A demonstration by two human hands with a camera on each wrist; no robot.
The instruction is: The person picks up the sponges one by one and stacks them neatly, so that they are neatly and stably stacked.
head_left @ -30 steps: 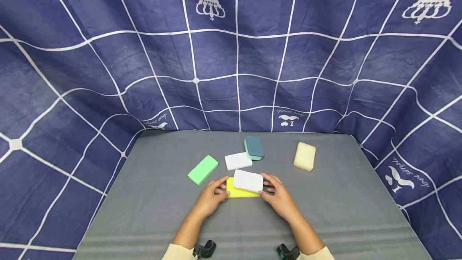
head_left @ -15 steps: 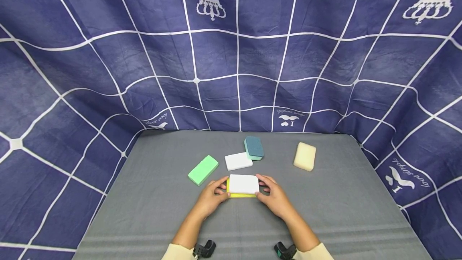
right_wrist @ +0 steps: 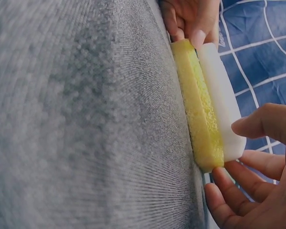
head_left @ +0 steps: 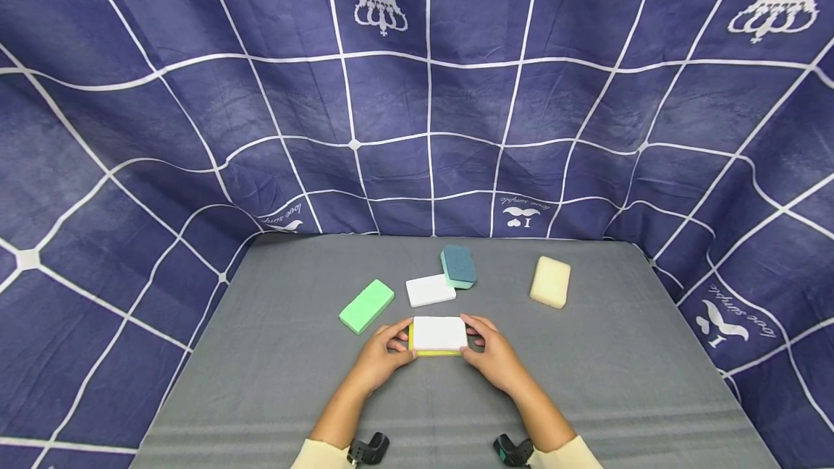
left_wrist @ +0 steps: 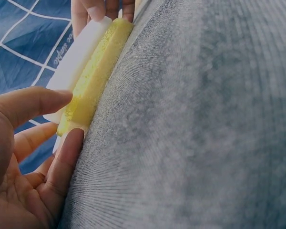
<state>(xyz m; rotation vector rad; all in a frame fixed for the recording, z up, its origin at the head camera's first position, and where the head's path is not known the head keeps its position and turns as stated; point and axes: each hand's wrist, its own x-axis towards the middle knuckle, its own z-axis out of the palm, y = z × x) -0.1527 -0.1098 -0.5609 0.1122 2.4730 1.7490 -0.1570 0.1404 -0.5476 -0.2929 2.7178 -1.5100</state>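
Note:
A white sponge (head_left: pixel 439 333) lies flat on a yellow sponge (head_left: pixel 438 353) near the middle of the table, leaving thin yellow strips visible at the left and front. In the left wrist view, my left hand (head_left: pixel 380 357) has its thumb on the near face of the yellow sponge (left_wrist: pixel 97 71) and its fingers around that end. My right hand (head_left: pixel 496 357) holds the right end of the white sponge (right_wrist: pixel 224 105) between thumb and fingers. Its lower fingers reach the end of the yellow sponge (right_wrist: pixel 195 105) beneath.
Behind the stack, a second white block (head_left: pixel 430 291) touches a teal sponge (head_left: pixel 459 266) that leans on its corner. A green sponge (head_left: pixel 367 306) lies to the left, a cream sponge (head_left: pixel 550 282) at the right. A blue checked curtain (head_left: pixel 469 100) surrounds the grey table (head_left: pixel 619 382).
My right hand has moved left and slightly down with the white sponge, turning it from a tilt to line up over the yellow one. My left hand has stayed in place.

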